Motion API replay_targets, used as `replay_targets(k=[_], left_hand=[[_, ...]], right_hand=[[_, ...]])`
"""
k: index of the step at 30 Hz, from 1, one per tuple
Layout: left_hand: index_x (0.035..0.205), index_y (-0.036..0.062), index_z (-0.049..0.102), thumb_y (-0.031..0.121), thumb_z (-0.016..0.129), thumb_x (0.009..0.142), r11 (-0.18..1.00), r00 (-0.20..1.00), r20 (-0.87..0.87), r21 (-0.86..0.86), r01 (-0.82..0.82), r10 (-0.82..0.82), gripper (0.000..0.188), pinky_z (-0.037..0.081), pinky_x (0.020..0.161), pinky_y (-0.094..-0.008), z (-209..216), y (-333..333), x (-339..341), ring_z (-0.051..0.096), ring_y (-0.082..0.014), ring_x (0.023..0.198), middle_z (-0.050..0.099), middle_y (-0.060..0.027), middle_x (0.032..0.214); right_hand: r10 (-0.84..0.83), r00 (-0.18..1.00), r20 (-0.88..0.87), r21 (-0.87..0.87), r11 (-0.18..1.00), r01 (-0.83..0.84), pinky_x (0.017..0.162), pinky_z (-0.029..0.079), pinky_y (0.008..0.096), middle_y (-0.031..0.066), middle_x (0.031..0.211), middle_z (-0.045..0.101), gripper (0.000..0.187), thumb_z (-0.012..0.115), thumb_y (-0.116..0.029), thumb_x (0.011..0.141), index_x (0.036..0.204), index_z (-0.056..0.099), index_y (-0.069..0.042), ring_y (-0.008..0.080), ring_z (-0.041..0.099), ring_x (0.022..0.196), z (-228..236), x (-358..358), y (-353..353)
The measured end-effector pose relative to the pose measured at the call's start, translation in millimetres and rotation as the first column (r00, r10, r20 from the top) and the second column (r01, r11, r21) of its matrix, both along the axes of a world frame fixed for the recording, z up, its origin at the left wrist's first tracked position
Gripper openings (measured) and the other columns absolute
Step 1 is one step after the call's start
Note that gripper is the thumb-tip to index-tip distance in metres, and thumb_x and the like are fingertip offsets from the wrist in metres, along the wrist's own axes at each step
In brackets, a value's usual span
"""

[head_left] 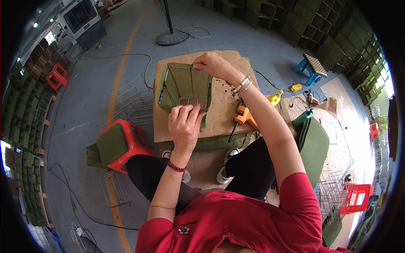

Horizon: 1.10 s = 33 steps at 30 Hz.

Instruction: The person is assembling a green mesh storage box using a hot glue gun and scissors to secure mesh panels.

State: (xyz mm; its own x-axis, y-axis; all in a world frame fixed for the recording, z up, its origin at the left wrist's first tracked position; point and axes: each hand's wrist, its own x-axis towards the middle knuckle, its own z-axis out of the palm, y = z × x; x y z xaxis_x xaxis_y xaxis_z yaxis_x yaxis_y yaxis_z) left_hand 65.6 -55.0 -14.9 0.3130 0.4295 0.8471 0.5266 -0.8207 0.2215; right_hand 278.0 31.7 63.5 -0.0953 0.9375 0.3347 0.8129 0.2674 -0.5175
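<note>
A box of green felt-like sheet over a wire frame [171,90] stands on a cardboard-covered work surface [223,101], its open side facing up toward me. My left hand [183,124] is closed on the near rim of the box, thumb and fingers pinching the edge. At the far right corner, my right hand [214,66] pinches the top rim and wire between thumb and fingers. An orange glue gun [244,114] lies on the surface right of the box, below my right forearm, its dark nozzle toward me. Dark crumbs lie scattered near it.
To the left, a red stool [137,141] bears green sheets [113,144]; wire frames [133,105] lie beyond it. On the right are stacked green panels [314,145], a green bottle [303,117], a yellow bottle [275,98] and a blue stool [311,69]. A fan base [172,39] stands ahead.
</note>
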Motion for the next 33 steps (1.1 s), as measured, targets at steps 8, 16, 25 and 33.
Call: replay_targets(k=[8,16,25,33], left_hand=[[0.086,0.0065,0.074,0.004,0.083,0.067,0.997,0.998,0.028,-0.065,0.05,-0.048,0.021,0.048,0.073,-0.0351,12,2,-3,0.056,-0.0231,0.086,0.061,-0.0023,0.085],[0.085,0.004,0.073,0.002,0.08,0.073,0.985,0.998,0.045,-0.166,0.042,-0.035,0.014,0.048,0.074,-0.0357,26,6,-7,0.056,-0.0239,0.088,0.061,-0.0039,0.084],[0.094,0.0035,0.075,0.004,0.072,0.073,0.922,0.979,-0.157,0.342,0.181,-0.133,0.021,0.052,0.074,-0.0349,-19,-15,-12,0.064,-0.022,0.089,0.07,-0.0057,0.101],[0.1,0.0012,0.071,0.006,0.066,0.076,0.923,0.966,-0.215,0.326,0.207,-0.141,0.024,0.055,0.083,-0.0358,-20,16,-4,0.064,-0.0232,0.097,0.067,-0.0076,0.106]], right_hand=[[0.012,0.973,0.232,0.142,0.989,-0.046,0.072,0.052,0.0431,0.0178,0.078,0.068,0.015,0.068,-0.015,0.084,0.092,0.073,-0.004,0.037,0.065,0.076,-12,1,14],[-0.048,0.955,0.294,0.086,0.996,0.024,0.082,0.054,0.0435,0.0156,0.09,0.072,0.019,0.069,-0.012,0.077,0.093,0.077,-0.009,0.0335,0.069,0.091,-23,11,10],[-0.059,0.967,0.247,-0.042,0.997,0.071,0.082,0.054,0.0424,0.0138,0.091,0.073,0.02,0.071,-0.013,0.077,0.095,0.077,-0.01,0.0324,0.069,0.094,-17,9,17],[-0.045,0.972,0.229,0.039,0.999,0.037,0.075,0.054,0.0403,0.0115,0.082,0.073,0.019,0.069,-0.012,0.078,0.095,0.076,-0.008,0.0294,0.069,0.08,-25,13,16]])
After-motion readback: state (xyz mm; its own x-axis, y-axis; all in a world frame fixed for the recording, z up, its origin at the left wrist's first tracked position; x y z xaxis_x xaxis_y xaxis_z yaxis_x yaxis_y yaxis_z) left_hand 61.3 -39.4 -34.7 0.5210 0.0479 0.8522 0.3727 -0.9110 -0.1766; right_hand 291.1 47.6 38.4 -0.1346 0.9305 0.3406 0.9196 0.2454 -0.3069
